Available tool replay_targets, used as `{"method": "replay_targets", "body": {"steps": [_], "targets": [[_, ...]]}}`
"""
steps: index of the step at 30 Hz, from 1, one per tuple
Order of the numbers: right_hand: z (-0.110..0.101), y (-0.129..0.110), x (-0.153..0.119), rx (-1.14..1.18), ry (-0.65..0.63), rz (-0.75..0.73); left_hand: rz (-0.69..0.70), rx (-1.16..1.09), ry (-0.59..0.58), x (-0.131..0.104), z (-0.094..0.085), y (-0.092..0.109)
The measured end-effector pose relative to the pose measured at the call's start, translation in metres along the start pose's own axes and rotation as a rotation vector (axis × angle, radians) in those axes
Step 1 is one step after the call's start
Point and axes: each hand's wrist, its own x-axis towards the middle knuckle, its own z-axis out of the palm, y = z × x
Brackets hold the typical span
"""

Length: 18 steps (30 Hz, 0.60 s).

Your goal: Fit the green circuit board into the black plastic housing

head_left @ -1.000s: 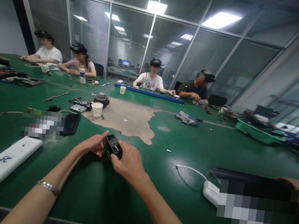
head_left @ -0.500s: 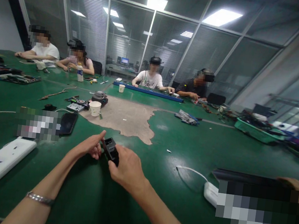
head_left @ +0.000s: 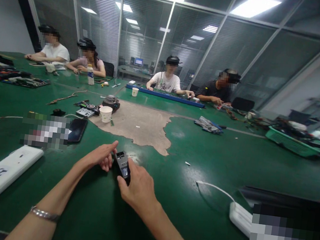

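My right hand (head_left: 141, 182) grips a small oblong black plastic device (head_left: 122, 164), thumb on the near side and fingers around its right side. The upper face is turned towards me and shows dark recesses and a shiny patch; its exact kind is unclear. Close to the device's left end is my left hand (head_left: 102, 156), with one digit stretched out to its top corner and the other fingers loosely curled below. It does not grip the device; whether it touches it I cannot tell. Both hands are just above the green table (head_left: 86, 208).
At left lie a white power bank-like case (head_left: 2, 174) and a black phone (head_left: 77, 130). A paper cup (head_left: 105, 114) and electronic parts stand by a brown sheet (head_left: 141, 125). Gloves (head_left: 209, 125), a white cable (head_left: 216, 187) and a green basket (head_left: 292, 141) are right. Several people sit opposite.
The black device has tipped in my right hand, so more of its upper face shows. My left hand stays beside it. The view has shifted slightly, moving the surroundings mostly rightward.
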Motion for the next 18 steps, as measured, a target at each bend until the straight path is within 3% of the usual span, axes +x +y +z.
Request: {"method": "replay_targets", "body": {"steps": [9,18], "targets": [[0.009,0.004,0.001,0.148,0.106,-0.007,0.01,0.003,0.02,-0.007,0.004,0.008],[-0.02,0.017,0.014,0.364,0.329,0.05,0.03,-0.023,-0.002,-0.006,0.002,0.004]]}}
